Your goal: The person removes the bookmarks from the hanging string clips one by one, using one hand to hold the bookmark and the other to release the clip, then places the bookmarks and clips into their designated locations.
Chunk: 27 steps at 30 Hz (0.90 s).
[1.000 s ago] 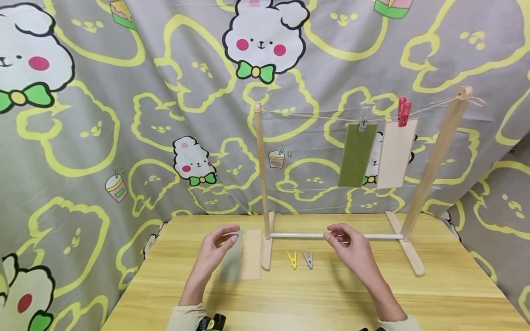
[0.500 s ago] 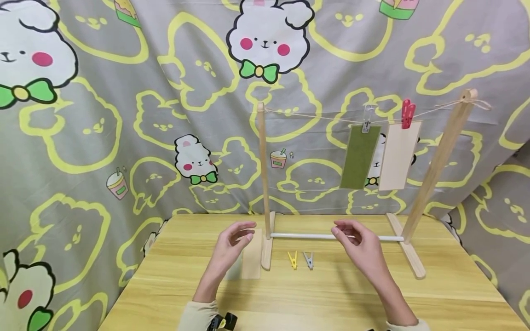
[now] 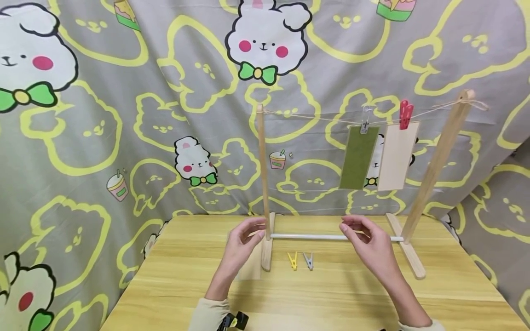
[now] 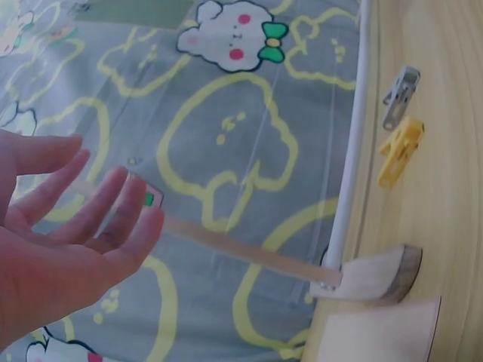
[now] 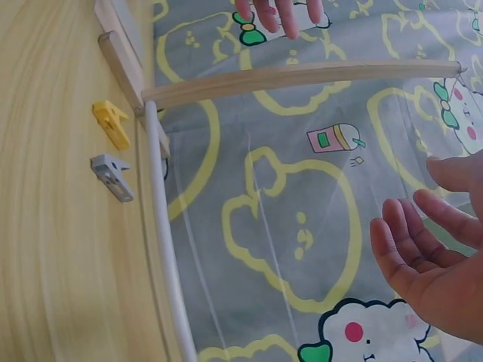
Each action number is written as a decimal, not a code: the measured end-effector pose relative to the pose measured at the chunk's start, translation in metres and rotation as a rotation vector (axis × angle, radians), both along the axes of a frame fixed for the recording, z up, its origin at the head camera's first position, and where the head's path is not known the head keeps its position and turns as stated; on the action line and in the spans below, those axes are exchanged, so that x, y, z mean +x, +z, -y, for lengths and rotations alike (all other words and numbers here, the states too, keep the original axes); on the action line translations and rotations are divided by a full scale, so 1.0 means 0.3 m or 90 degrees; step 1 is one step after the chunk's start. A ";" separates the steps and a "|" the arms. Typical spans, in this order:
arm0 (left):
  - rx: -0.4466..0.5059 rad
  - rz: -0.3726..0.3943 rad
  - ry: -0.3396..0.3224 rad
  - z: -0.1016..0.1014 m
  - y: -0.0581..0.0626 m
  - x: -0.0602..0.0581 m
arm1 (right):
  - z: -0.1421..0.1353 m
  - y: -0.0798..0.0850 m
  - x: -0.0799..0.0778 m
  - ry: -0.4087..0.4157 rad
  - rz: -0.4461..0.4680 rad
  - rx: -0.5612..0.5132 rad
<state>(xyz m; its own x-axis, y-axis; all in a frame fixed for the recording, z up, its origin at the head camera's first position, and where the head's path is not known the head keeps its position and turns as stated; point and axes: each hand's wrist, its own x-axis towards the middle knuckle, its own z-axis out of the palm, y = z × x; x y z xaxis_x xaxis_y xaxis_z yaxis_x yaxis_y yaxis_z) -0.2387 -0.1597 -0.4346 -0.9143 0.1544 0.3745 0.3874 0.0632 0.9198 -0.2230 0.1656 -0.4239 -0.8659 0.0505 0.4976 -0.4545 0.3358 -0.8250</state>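
My left hand (image 3: 243,242), fingers loosely bent and holding nothing, hovers by the foot of the rack's left post (image 3: 263,174). It partly hides a beige card (image 3: 251,267) lying on the table. My right hand (image 3: 370,241) is likewise relaxed, in front of the rack's white rod (image 3: 306,236). Between the hands lie a yellow clothespin (image 3: 293,261) and a grey clothespin (image 3: 308,261). From the string (image 3: 308,116) hang a green card (image 3: 359,158) under a clear clip (image 3: 365,120) and a pale card (image 3: 398,157) under a red clothespin (image 3: 406,115). Both palms show empty in the wrist views.
The rack's right post (image 3: 439,161) leans upward on a wooden foot (image 3: 410,255). A grey curtain (image 3: 198,115) with rabbit prints hangs behind the wooden table (image 3: 314,299).
Both hands have drifted to the right, slightly raised. My left hand has passed over the grey-green card and now covers much of the beige one. The clothespins and hanging cards stay in place.
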 end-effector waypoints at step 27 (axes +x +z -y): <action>0.027 -0.097 -0.058 -0.157 0.065 -0.046 | -0.086 0.083 0.008 -0.023 -0.110 0.058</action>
<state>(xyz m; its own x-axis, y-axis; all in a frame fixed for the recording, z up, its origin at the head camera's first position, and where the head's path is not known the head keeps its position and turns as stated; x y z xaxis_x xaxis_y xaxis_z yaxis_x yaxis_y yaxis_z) -0.2526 -0.1125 -0.4151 -0.8297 0.2152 0.5151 0.5243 -0.0164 0.8514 -0.2207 0.1913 -0.3990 -0.7654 0.0275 0.6429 -0.5735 0.4239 -0.7009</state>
